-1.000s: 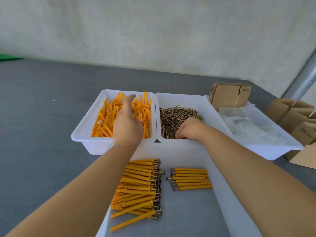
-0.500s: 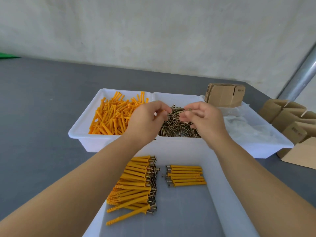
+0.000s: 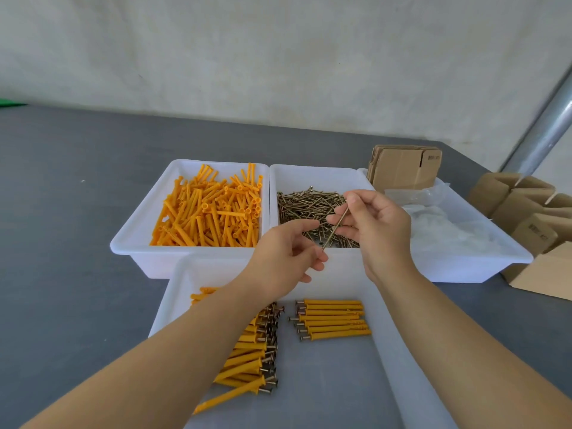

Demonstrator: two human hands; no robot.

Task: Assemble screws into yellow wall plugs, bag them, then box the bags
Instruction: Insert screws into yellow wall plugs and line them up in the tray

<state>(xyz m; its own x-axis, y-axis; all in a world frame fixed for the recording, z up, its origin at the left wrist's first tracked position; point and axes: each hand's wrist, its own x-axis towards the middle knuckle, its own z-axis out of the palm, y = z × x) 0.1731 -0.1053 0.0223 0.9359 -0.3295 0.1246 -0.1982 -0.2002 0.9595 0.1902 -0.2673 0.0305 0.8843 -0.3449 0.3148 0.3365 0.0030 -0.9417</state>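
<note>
Here the right hand [image 3: 376,230] pinches a screw [image 3: 335,226]; left hand's [image 3: 286,258] grip loose, empty.

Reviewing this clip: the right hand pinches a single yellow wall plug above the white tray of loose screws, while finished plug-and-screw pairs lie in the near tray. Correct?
Not quite. In the head view the right hand pinches one thin brass-coloured metal screw, not a yellow plug. It is indeed above the white plastic tray of loose screws, and finished yellow plug-and-screw pairs do lie in the near white tray.
</note>
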